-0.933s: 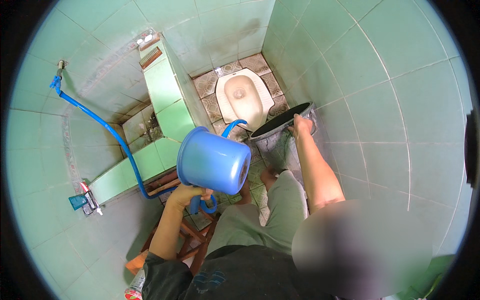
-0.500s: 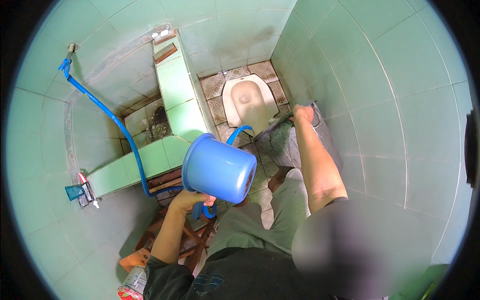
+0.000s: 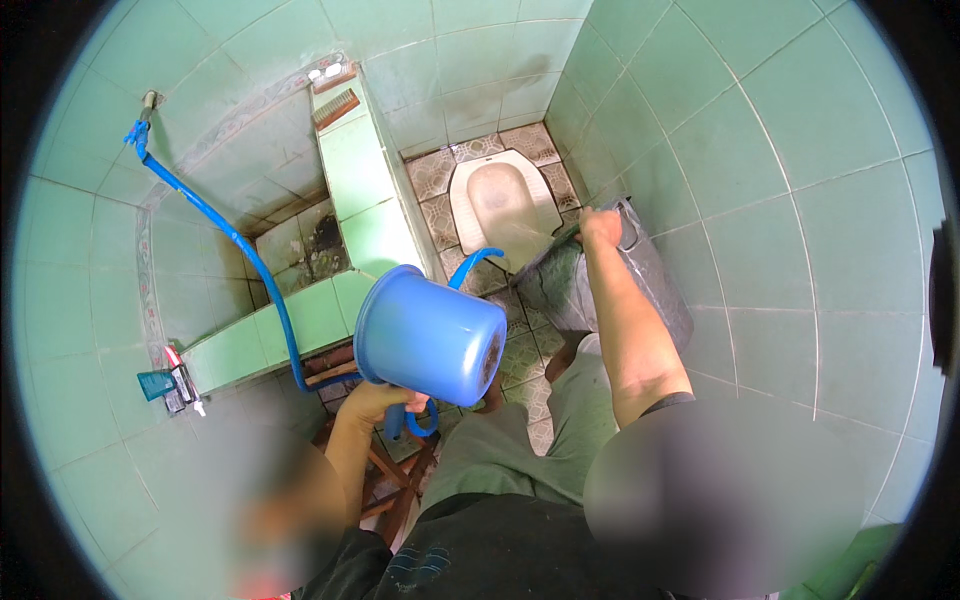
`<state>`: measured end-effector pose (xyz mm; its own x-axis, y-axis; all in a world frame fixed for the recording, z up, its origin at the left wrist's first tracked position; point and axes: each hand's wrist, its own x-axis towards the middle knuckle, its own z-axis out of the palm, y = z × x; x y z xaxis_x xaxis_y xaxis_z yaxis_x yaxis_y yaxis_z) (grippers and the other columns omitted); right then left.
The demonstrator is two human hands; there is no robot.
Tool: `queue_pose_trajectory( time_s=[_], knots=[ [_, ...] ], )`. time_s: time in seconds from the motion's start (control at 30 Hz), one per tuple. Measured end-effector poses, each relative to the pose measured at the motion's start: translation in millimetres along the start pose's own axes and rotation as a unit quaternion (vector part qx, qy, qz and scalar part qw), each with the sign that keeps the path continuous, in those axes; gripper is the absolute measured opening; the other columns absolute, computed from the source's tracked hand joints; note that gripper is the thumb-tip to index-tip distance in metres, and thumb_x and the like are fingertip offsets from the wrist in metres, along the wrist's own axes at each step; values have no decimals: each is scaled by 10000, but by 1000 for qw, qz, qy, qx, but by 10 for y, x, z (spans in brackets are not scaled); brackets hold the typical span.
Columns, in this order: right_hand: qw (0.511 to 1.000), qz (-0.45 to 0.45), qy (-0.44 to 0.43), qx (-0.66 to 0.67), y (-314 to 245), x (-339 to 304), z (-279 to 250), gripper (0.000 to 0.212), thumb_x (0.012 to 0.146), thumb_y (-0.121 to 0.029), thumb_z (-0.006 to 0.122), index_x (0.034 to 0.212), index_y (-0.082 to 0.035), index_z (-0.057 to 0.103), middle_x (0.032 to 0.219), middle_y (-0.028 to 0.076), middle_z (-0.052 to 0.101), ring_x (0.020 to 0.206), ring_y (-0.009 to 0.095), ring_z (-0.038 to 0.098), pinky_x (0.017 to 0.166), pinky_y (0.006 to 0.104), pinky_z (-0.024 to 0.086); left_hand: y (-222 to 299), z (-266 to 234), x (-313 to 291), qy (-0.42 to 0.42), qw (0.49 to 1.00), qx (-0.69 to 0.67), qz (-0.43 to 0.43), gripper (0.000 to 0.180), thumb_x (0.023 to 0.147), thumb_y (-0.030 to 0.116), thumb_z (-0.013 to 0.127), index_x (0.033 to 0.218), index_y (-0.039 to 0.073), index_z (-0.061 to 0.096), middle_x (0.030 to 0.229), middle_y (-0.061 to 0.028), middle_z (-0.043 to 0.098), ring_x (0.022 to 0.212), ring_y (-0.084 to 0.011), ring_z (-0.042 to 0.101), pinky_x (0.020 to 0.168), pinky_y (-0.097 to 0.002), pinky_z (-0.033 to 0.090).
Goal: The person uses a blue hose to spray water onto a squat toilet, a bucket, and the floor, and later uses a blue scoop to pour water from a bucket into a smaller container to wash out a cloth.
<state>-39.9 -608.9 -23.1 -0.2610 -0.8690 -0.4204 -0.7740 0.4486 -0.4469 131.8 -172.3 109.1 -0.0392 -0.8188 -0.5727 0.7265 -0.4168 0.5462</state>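
In my left hand [image 3: 380,402] is a blue plastic water dipper [image 3: 430,335], its base turned right with a dark patch on it. My fingers are closed at its rim, and a short blue handle pokes out below my fist. My right hand [image 3: 600,228] grips the rim of a grey bucket [image 3: 650,262], which is tipped with its mouth toward the squat toilet [image 3: 505,200]. Cloudy water seems to lie in the toilet bowl and at its near end. The inside of the dipper is hidden.
A blue hose [image 3: 235,235] runs from a wall tap [image 3: 148,105] down behind the dipper. A green tiled ledge [image 3: 360,180] bears a brush [image 3: 336,110]. Small toiletries [image 3: 178,388] sit on its left end. A wooden stool [image 3: 385,470] stands below. Blurred patches cover both lower corners.
The dipper has shifted slightly left in the picture. The grey bucket is tipped a little differently. The toilet bowl looks cloudier, and its drain shows less clearly.
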Motion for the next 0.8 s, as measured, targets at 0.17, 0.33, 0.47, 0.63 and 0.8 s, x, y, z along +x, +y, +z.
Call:
queue_pose_trajectory(
  time_s=[0.17,0.33,0.47,0.63,0.8],
  knots=[
    [1000,-24,6,-6,16,96,-71,450,771,-337,678,1017,40,660,1095,217,657,1059,315,635,902,403,503,36,46,-75,3,1000,-1,30,176,721,1,710,824,35,571,710,-38,515,588,-132,451,521,-278,356],
    [998,-19,9,66,34,-162,-226,371,821,-265,681,925,89,637,882,173,700,633,253,704,605,327,567,-19,-14,-241,40,998,-29,47,215,659,-41,726,831,2,604,682,-81,559,550,-191,510,495,-309,387],
    [994,13,-22,108,388,-490,-436,384,828,-262,699,899,109,627,843,184,682,614,271,690,567,359,570,-71,-34,-421,51,995,-63,62,232,655,-54,714,850,9,605,689,-78,552,554,-194,505,498,-314,379],
    [950,43,-53,305,1969,-206,-621,390,836,-228,703,909,123,550,854,211,613,700,326,667,617,433,597,-223,38,-410,25,995,-49,88,195,700,6,725,831,23,582,702,-75,539,572,-175,479,505,-298,364],
    [942,107,-98,302,2583,-762,-515,405,821,-192,719,953,150,546,880,217,605,732,332,655,628,468,608,-420,54,-668,60,990,-75,99,200,703,7,725,845,10,584,690,-90,550,587,-194,505,516,-307,379]
  ],
)
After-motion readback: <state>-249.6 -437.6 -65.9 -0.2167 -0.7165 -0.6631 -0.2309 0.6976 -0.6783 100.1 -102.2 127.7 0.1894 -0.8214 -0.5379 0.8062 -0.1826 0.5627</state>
